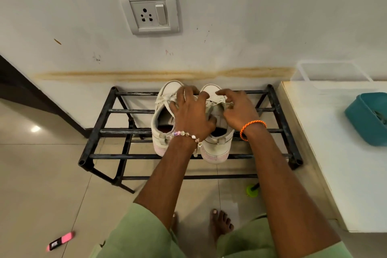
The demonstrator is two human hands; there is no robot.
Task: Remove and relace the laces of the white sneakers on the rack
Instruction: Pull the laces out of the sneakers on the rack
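Two white sneakers stand side by side, toes to the wall, on the top bars of a black metal rack (134, 156). The left sneaker (162, 119) and the right sneaker (217, 146) both have their white laces in. My left hand (192, 113) lies spread across both shoes, fingers over the toe caps and thumb on the right sneaker's tongue. My right hand (238, 109) is over the right sneaker's laces (218, 101) with its fingers bent. Its fingertips touch the laces, and whether they pinch one is hidden.
A white counter (335, 153) stands just right of the rack with a teal tub (364, 123) and a clear box (333, 73) on it. On the tile floor are a pink marker (60, 241), a green object (251, 190) and my bare feet. A wall socket (149, 12) is above.
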